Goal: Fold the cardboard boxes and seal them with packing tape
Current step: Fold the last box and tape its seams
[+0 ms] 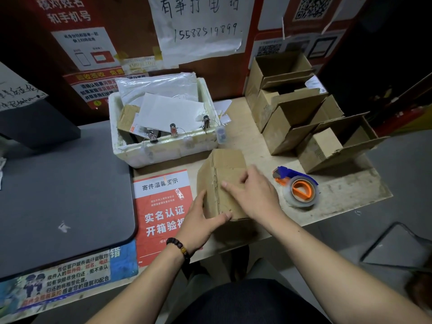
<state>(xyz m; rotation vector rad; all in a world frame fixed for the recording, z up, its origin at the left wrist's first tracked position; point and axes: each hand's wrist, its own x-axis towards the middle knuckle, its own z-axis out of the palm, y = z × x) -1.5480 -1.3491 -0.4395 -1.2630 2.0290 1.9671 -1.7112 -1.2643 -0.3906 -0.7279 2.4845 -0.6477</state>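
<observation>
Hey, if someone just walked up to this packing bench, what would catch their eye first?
Both hands on the closed cardboard box at the bench's middle: the left hand at its near corner, the right hand flat on top. Just right lies the tape dispenser, with open empty boxes stacked behind it.

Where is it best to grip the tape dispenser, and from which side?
Probably by the blue handle of the tape dispenser, coming from above with the right hand. It lies flat, with the roll toward the person and the handle pointing away, clear of the box.
</observation>
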